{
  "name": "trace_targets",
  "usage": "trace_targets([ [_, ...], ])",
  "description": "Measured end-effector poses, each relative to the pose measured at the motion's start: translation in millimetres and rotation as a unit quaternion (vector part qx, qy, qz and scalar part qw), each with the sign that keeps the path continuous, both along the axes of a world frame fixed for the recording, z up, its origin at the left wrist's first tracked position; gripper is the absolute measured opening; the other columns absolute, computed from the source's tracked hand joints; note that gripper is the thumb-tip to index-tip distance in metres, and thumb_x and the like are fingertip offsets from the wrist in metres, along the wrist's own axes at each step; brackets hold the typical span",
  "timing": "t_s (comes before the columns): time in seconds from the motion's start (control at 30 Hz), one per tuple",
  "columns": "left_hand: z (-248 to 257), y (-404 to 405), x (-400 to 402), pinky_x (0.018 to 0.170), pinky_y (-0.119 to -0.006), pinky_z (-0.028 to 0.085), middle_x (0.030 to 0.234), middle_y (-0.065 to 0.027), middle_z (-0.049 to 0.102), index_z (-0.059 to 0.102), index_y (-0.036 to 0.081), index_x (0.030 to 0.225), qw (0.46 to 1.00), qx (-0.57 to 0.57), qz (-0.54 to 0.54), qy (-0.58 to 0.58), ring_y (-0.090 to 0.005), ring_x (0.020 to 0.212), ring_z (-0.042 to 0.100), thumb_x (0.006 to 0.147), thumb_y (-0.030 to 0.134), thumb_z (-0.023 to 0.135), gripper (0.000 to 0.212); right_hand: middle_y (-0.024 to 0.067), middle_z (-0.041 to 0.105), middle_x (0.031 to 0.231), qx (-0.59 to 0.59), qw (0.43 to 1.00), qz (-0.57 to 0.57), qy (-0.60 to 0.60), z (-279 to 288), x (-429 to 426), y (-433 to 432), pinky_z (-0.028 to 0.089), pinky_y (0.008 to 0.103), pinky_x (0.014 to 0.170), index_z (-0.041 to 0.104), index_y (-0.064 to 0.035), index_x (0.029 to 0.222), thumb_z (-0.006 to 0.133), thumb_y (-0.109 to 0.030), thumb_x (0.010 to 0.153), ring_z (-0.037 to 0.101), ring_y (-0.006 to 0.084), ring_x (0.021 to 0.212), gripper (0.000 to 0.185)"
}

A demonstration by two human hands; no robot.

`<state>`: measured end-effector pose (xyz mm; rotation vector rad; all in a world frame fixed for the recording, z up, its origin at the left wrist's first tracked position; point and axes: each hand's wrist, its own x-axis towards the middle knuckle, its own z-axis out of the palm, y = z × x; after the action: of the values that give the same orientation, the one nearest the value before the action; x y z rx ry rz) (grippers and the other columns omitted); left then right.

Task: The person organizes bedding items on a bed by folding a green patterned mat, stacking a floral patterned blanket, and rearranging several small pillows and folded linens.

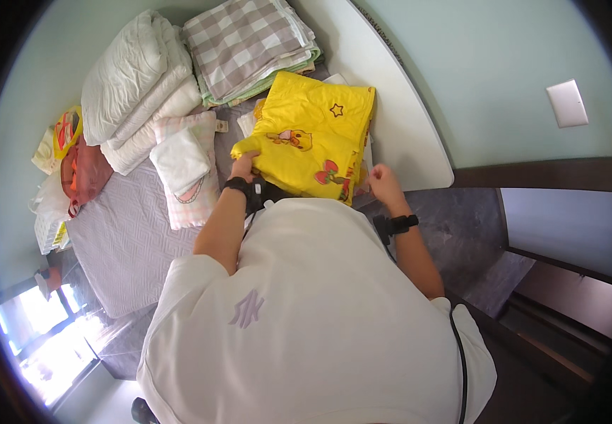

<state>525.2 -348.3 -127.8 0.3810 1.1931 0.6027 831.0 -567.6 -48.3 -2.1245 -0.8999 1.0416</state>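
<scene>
A folded yellow quilt (295, 114) with a duck, a star and strawberries printed on it lies before me on the bed. My left hand (243, 166) grips its near left corner, with the fingers partly under the fabric. Just off the quilt's right edge is my right hand (385, 184), its fingers curled; whether they pinch anything is hidden. Left of the quilt, a pink plaid pillow (181, 214) carries a folded white cloth (180, 160). Black straps circle both wrists.
Folded white quilts (131, 79) and a stack topped by a grey-and-white checked cloth (253, 45) sit farther back. Several bags, one red (86, 169), line the left edge of the grey bedspread (131, 233). A white headboard (401, 122) curves along the right.
</scene>
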Motion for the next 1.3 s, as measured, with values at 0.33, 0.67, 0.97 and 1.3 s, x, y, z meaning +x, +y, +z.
trace_targets([
  [0.33, 149.7, -65.3, 83.7, 0.075, -0.032, 0.051, 0.096, -0.0075, 0.067, 0.061, 0.001, 0.114, 0.733, 0.450, -0.497, 0.115, -0.0185, 0.082, 0.065, 0.069, 0.019, 0.083, 0.052, 0.0216, 0.065, 0.089, -0.053, 0.914, 0.334, -0.223, 106.9, -63.1, 145.8, 0.050, 0.0409, 0.075, 0.042, -0.0089, 0.139, 0.063, -0.033, 0.086, 0.064, 0.0338, 0.086, 0.062],
  [0.67, 144.0, -67.3, 80.0, 0.048, -0.025, 0.043, 0.069, -0.0031, 0.063, 0.070, 0.001, 0.093, 0.828, 0.289, -0.472, 0.088, -0.0108, 0.054, 0.057, 0.073, 0.010, 0.070, 0.021, 0.0224, 0.066, 0.094, -0.019, 0.840, 0.398, -0.368, 59.8, -51.8, 141.6, 0.049, 0.0436, 0.077, 0.070, -0.0044, 0.096, 0.059, -0.025, 0.080, 0.064, 0.0368, 0.088, 0.028],
  [0.97, 149.6, -76.3, 97.7, 0.070, -0.025, 0.048, 0.081, -0.0031, 0.067, 0.069, 0.002, 0.093, 0.704, 0.378, -0.589, -0.123, -0.0112, 0.077, 0.061, 0.081, 0.002, 0.061, 0.015, 0.0242, 0.066, 0.097, -0.175, 0.791, 0.527, -0.256, 41.5, -34.0, 131.8, 0.051, 0.0420, 0.072, 0.071, -0.0016, 0.083, 0.067, -0.024, 0.073, 0.063, 0.0398, 0.088, 0.025],
  [1.3, 86.0, -11.0, 83.0, 0.088, -0.065, 0.044, 0.119, -0.0127, 0.059, 0.050, 0.005, 0.124, 0.986, -0.035, -0.111, 0.123, -0.0334, 0.110, 0.057, 0.082, 0.042, 0.066, 0.058, 0.0207, 0.058, 0.111, 0.037, 0.770, 0.487, -0.411, 157.1, -41.8, 39.5, 0.051, 0.0405, 0.079, 0.071, 0.0003, 0.081, 0.070, -0.020, 0.071, 0.059, 0.0315, 0.099, 0.023],
])
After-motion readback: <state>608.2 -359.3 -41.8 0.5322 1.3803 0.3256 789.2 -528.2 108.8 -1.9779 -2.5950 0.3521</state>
